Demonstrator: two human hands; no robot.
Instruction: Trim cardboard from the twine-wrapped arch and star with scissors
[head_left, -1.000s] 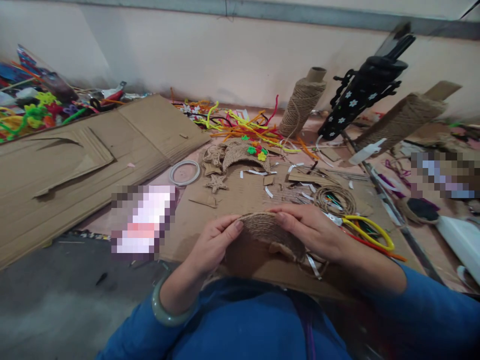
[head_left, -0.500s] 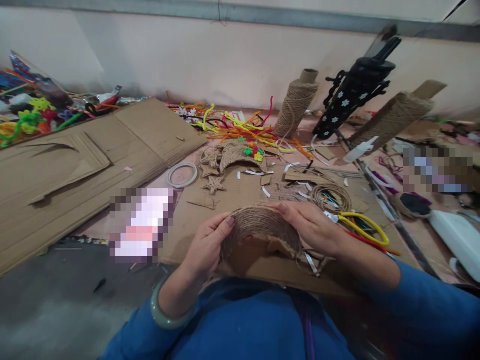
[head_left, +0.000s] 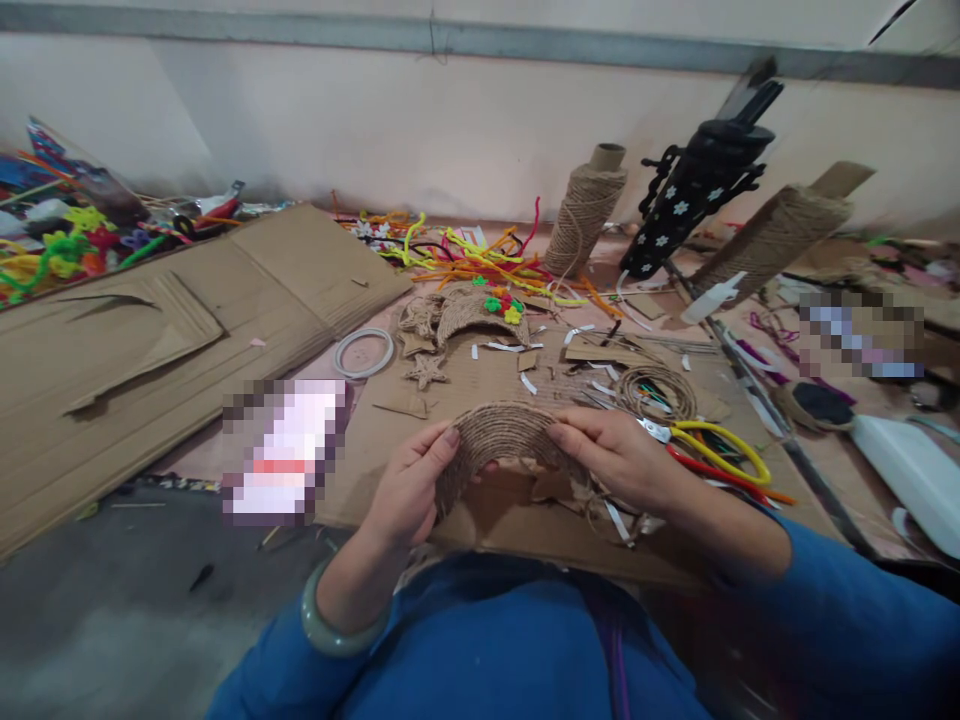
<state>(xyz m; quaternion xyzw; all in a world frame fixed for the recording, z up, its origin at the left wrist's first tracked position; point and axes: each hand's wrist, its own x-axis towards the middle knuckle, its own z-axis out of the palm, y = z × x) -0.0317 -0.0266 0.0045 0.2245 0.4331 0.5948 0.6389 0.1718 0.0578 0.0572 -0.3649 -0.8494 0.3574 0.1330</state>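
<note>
A curved, crescent-like piece covered in rows of jute twine (head_left: 506, 430) is held up between my two hands. My left hand (head_left: 412, 480) pinches its left end, thumb on the front face. With thumb and fingers, my right hand (head_left: 619, 450) grips the right side. Below the curve, a cardboard star (head_left: 551, 485) shows on the cardboard sheet (head_left: 480, 520). Farther back lies a twine-wrapped crescent (head_left: 476, 312) with small coloured flowers, beside a twine-covered star (head_left: 427, 371). Scissors with yellow and red handles (head_left: 720, 450) lie next to my right forearm.
Twine spools (head_left: 589, 215) and a black flowered holder (head_left: 686, 200) stand at the back. A twine coil (head_left: 656, 392), tape roll (head_left: 363, 353) and glue bottle (head_left: 712, 298) lie around. Large cardboard (head_left: 285, 270) covers the left; colourful pipe cleaners (head_left: 480, 255) lie behind.
The twine-covered piece has turned slightly, so its rows face me more and its upper edge sits a little higher. Both hands keep hold; my right hand has shifted slightly left.
</note>
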